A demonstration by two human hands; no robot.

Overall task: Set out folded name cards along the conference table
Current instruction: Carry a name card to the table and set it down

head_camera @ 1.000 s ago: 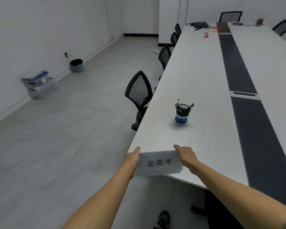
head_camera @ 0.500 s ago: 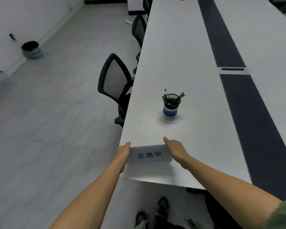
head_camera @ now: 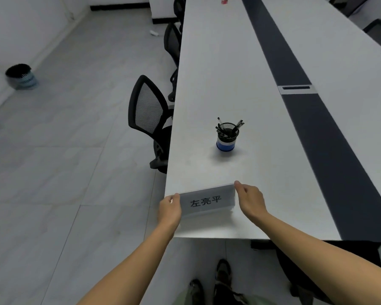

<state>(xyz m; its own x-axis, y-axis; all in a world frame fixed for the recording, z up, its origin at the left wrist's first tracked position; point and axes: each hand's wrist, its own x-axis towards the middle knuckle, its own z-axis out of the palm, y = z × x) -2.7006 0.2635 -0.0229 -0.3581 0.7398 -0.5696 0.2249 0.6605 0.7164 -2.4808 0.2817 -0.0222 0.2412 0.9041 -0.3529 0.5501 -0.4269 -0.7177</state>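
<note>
Both hands, left (head_camera: pixel 169 208) and right (head_camera: pixel 250 200), pinch the card (head_camera: pixel 207 201) ends at the table's (head_camera: pixel 218 73) six o'clock corner; next, release it standing.

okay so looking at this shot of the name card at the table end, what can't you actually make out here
Head view only:
- Name card: back face and any cards beneath are hidden by its front; whether it rests on the table is unclear.
- Left hand and right hand: fingertips hidden behind the card's ends.
- Pen holder: pens too small to count.
- Red item at the top edge: cut off.
</note>
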